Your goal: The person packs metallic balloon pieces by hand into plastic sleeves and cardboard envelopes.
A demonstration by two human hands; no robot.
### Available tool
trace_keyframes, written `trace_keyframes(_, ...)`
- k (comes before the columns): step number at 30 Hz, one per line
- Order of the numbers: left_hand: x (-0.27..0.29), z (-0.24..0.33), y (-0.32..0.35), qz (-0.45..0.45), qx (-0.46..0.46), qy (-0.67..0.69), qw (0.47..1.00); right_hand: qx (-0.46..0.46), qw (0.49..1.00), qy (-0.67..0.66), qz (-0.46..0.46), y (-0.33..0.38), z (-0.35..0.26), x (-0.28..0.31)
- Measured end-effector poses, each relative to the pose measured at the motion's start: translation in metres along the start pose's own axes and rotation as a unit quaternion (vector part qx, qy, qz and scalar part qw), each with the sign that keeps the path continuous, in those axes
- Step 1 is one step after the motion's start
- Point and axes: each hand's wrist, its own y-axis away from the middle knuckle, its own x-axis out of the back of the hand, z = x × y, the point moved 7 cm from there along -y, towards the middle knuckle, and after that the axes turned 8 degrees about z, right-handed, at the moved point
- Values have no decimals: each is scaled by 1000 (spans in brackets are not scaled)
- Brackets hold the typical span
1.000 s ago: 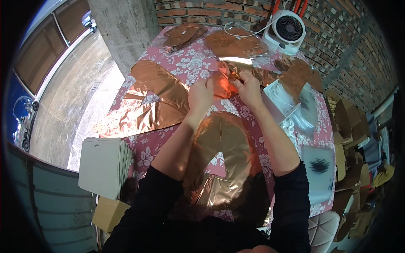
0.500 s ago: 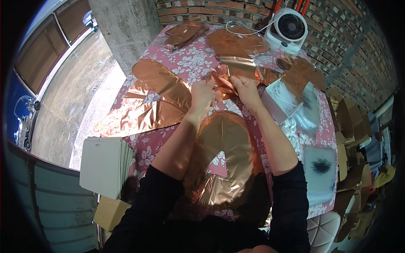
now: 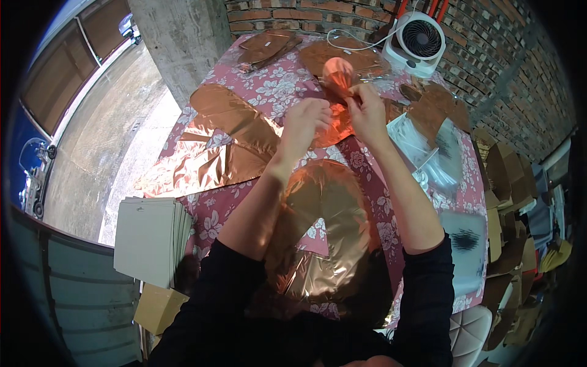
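Observation:
A copper-coloured foil balloon (image 3: pixel 340 119), flat and partly bunched, is held up over the far middle of the table. Its upper end sticks up as a rounded flap, while a shiny reddish part hangs between my hands. My right hand (image 3: pixel 368 113) is closed, pinching the foil at its narrowed middle. To the left of the foil is my left hand (image 3: pixel 304 125), its fingers loosely bent and somewhat apart, with no foil visibly gripped. Nearer me lies a large flat copper foil balloon (image 3: pixel 333 214) with a triangular gap. Another such balloon (image 3: pixel 235 147) is spread at the left.
A pink flowered cloth (image 3: pixel 278 88) covers the table. Packed copper foil pieces (image 3: pixel 269 44) lie at the back, near a white fan (image 3: pixel 420 40). Clear plastic bags (image 3: pixel 443 162) sit at the right. Grey cards (image 3: pixel 150 238) are stacked at the left edge.
The foil has gone from a crumpled bundle between both hands to a piece with its end raised. My right hand has shifted slightly farther away and right; my left fingers have loosened.

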Motion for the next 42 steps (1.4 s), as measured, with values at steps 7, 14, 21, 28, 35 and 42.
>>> trace_keyframes(7,0,-44,-4,61,147,421,893,80,982,-63,-161,41,-60,-13)
trace_keyframes(14,-4,-68,5,-202,183,519,810,149,954,-81,-246,86,-111,12)
trace_keyframes(21,-9,-50,-7,-110,80,440,888,123,936,-137,-301,118,-158,44)
trace_keyframes(28,22,-39,6,132,65,175,973,105,903,-189,-372,146,-210,69)
trace_keyframes(35,22,-43,11,139,165,342,915,-11,856,-331,-397,153,-239,96)
trace_keyframes(42,31,-69,1,-15,158,371,915,-76,809,-365,-454,167,-243,131)
